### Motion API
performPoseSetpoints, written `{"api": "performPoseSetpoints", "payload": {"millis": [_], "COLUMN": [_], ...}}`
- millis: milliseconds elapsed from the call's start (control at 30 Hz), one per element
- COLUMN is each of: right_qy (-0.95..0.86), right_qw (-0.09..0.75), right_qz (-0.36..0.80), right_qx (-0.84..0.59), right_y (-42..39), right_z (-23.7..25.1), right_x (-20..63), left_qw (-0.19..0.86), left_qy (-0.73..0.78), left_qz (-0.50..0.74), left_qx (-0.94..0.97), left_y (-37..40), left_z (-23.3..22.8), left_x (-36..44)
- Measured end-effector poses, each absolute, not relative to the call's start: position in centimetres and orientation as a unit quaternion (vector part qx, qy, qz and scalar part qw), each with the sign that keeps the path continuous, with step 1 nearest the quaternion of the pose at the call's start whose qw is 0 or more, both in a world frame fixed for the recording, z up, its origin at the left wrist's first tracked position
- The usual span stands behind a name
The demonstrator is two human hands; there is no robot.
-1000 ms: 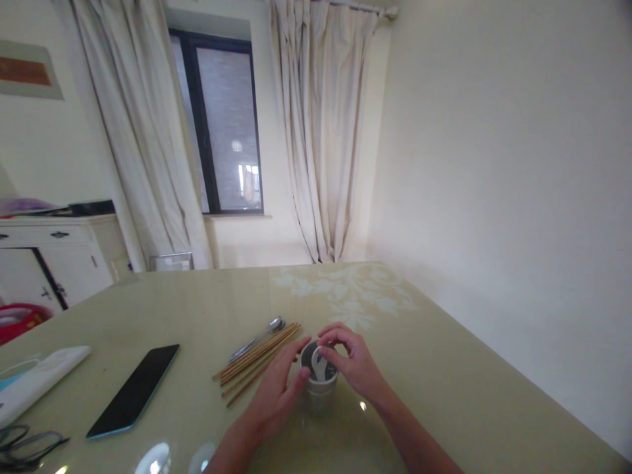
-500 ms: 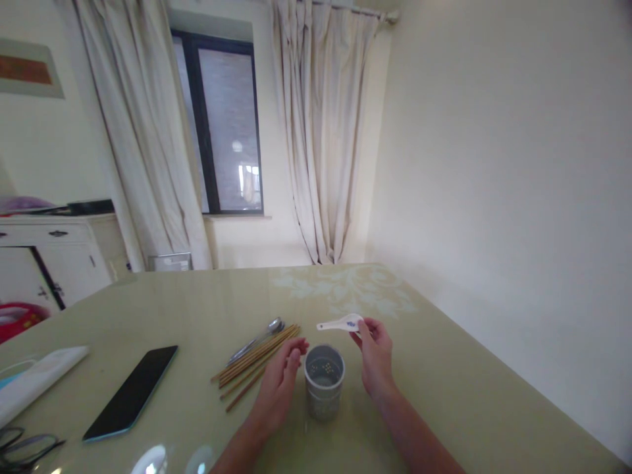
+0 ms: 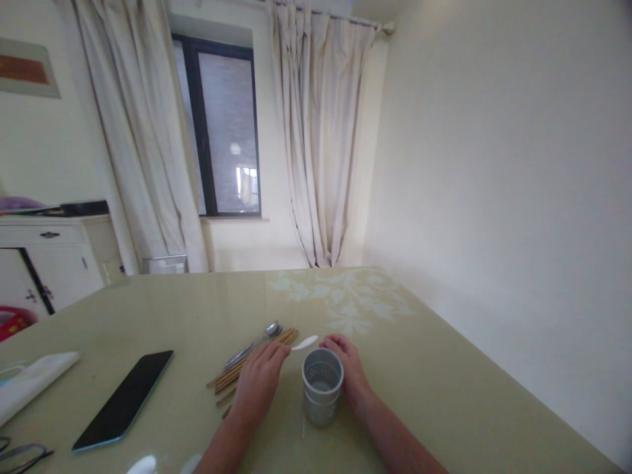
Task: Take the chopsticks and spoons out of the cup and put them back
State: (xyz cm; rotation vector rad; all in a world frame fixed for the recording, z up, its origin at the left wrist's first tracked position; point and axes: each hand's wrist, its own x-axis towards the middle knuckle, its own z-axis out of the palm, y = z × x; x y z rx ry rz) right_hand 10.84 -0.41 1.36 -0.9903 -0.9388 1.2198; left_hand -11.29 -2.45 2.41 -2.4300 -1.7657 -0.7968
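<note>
My left hand point(image 3: 259, 375) is closed over the bundle of chopsticks point(image 3: 232, 378), with the end of a white spoon point(image 3: 305, 343) between its fingertips. The spoon points right, toward my other hand. A grey, ribbed cup point(image 3: 322, 395) stands upright between my hands, with small holes in its bottom. Close along the cup's right side is my right hand point(image 3: 346, 368), its fingers curled together and no object showing in them; the cup hides part of it. Metal spoons point(image 3: 269, 329) lie beside the chopsticks on the far side.
A black phone point(image 3: 123, 398) lies to the left on the glass-covered table point(image 3: 444, 395). Beyond it are a white packet point(image 3: 37, 382) and eyeglasses point(image 3: 22, 454) at the left edge. A white rounded object point(image 3: 142, 465) shows at the bottom edge.
The white spoon has passed from my right hand to my left and moved left and lower. My left hand has shifted left over the chopsticks; my right has come in beside the cup.
</note>
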Motion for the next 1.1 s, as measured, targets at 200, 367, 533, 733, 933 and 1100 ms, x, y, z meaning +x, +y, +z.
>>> {"api": "performPoseSetpoints", "payload": {"millis": [200, 367, 533, 733, 933, 1100], "right_qy": [-0.415, -0.412, -0.425, -0.454, -0.483, -0.507], "right_qw": [0.594, 0.597, 0.599, 0.607, 0.612, 0.606], "right_qz": [0.549, 0.553, 0.538, 0.499, 0.473, 0.458], "right_qx": [-0.417, -0.410, -0.414, -0.421, -0.411, -0.407], "right_y": [-0.2, -0.5, -0.7, -0.2, 0.2, -0.1], "right_z": [1.0, 1.3, 1.6, 1.5, 1.2, 1.3], "right_x": [11.1, 11.1, 11.4, 12.0, 12.1, 12.1], "left_qw": [0.021, 0.043, 0.042, 0.020, -0.014, -0.029], "left_qy": [-0.721, -0.784, -0.787, -0.787, -0.781, -0.778], "left_qz": [-0.293, -0.227, -0.195, -0.197, -0.221, -0.223], "left_qx": [-0.628, -0.576, -0.584, -0.585, -0.585, -0.587], "left_y": [-0.9, -1.1, -1.0, -0.8, -0.4, 0.0], "left_z": [2.9, 2.9, 2.4, 1.8, 1.5, 1.1], "left_x": [-16.9, -19.0, -18.9, -19.1, -19.6, -19.7]}}
